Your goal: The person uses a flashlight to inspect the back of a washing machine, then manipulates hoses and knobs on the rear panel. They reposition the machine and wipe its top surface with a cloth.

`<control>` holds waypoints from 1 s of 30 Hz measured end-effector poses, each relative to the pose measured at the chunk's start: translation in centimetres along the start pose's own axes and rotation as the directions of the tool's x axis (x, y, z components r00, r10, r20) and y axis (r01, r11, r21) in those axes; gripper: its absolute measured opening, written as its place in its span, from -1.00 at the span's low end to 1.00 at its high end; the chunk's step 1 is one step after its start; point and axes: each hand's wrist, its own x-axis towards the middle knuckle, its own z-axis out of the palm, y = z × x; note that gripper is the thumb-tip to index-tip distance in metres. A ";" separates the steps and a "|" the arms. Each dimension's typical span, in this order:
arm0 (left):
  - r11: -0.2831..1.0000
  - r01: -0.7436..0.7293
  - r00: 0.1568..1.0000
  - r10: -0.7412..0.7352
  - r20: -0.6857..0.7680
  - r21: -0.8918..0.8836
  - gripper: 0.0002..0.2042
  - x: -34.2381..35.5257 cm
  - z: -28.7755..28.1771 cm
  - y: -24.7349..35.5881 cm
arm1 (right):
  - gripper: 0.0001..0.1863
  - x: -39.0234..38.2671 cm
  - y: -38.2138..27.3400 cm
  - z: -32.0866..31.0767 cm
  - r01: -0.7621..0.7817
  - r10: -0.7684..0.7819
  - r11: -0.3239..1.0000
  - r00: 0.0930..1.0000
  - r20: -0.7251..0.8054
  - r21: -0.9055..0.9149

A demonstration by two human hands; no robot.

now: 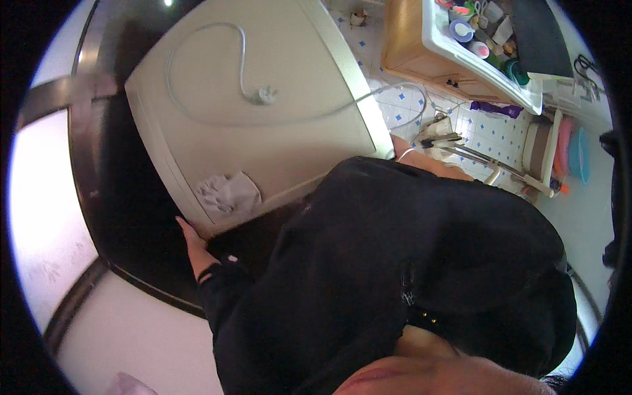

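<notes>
A large cream box-shaped appliance (pixel 289 72) fills the upper middle of the view. My left hand (pixel 192 245) grips its near left corner, the thumb or a finger showing along the side. At the near right corner, my right hand (pixel 401 148) holds the edge, with most of its fingers hidden behind the rim. A crumpled grey-white cloth (pixel 229 194) lies on the top near my left hand. A grey power cord (pixel 243 62) loops over the same surface, its plug (pixel 264 96) resting near the middle, and hangs over the right edge.
To the upper right stands a wooden cabinet (pixel 421 66) with a white sink (pixel 431 33) full of bottles and small items. Metal poles (pixel 487 161) lean over the blue-dotted tile floor (pixel 490 135). A blue basin (pixel 579 155) sits at far right. A dark panel with a metal frame (pixel 82 138) borders the left.
</notes>
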 end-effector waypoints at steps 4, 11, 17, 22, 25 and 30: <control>1.000 -0.020 0.983 0.018 0.185 0.009 -0.26 0.1 -0.4 0.3 | -0.59 2.3 0.5 -3.0 0.196 -0.207 0.567 0.974 0.092 -0.800; 0.988 0.030 0.996 -0.042 0.078 0.150 -0.28 0.2 2.7 0.5 | -0.60 6.3 3.4 -4.6 -0.026 -0.100 0.313 0.993 -0.060 -0.949; 0.976 0.038 0.996 -0.054 0.069 0.214 -0.30 0.0 5.2 1.4 | -0.60 6.6 1.3 -4.4 -0.076 -0.059 0.363 0.993 -0.104 -0.929; 0.975 0.042 0.996 -0.059 0.071 0.218 -0.31 0.0 5.8 0.7 | -0.61 6.4 0.6 -4.6 -0.088 -0.047 0.367 0.992 -0.113 -0.926; 0.977 0.040 0.996 -0.055 0.065 0.209 -0.32 -0.3 5.8 0.0 | -0.61 6.5 0.2 -5.0 -0.093 -0.042 0.363 0.992 -0.116 -0.927; 0.981 0.052 0.997 -0.062 0.044 0.186 -0.34 -1.4 6.0 -1.2 | -0.61 6.6 -0.9 -6.0 -0.094 -0.035 0.353 0.993 -0.114 -0.931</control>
